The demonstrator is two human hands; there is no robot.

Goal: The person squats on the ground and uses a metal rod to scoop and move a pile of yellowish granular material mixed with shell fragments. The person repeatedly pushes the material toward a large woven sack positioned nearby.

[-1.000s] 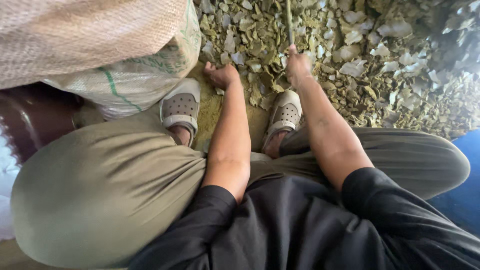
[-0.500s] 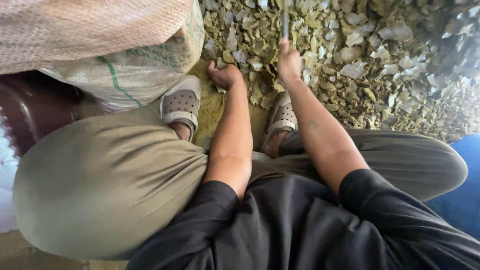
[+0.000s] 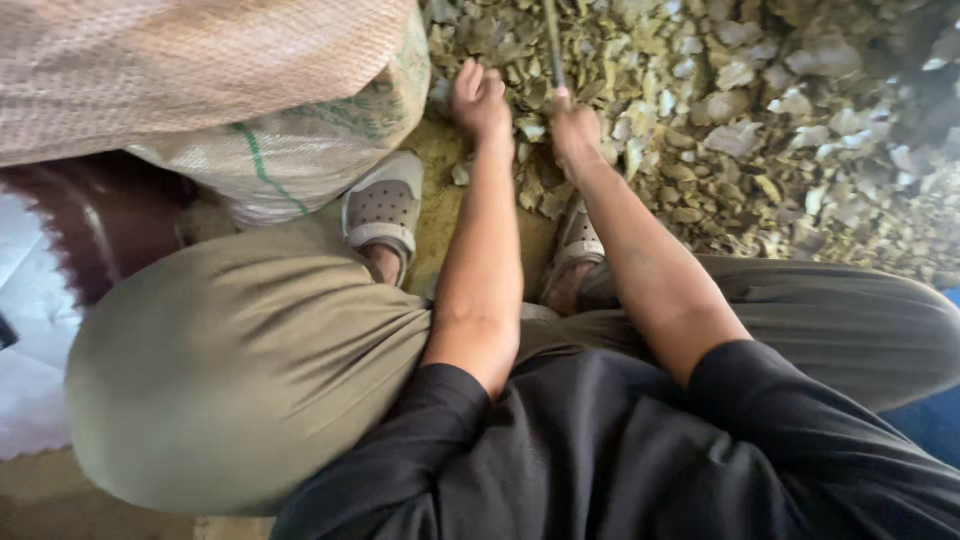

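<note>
Floor ahead holds a shell pile. Right hand grasps a thin stick, upright in the pile; likely stiff, light, best held low. Left hand curls loosely on shells, grasp unclear.

A heap of shells lies on the floor ahead of both feet. A sack sits to the left, beside the left shoe. A stick stands in the heap.
</note>
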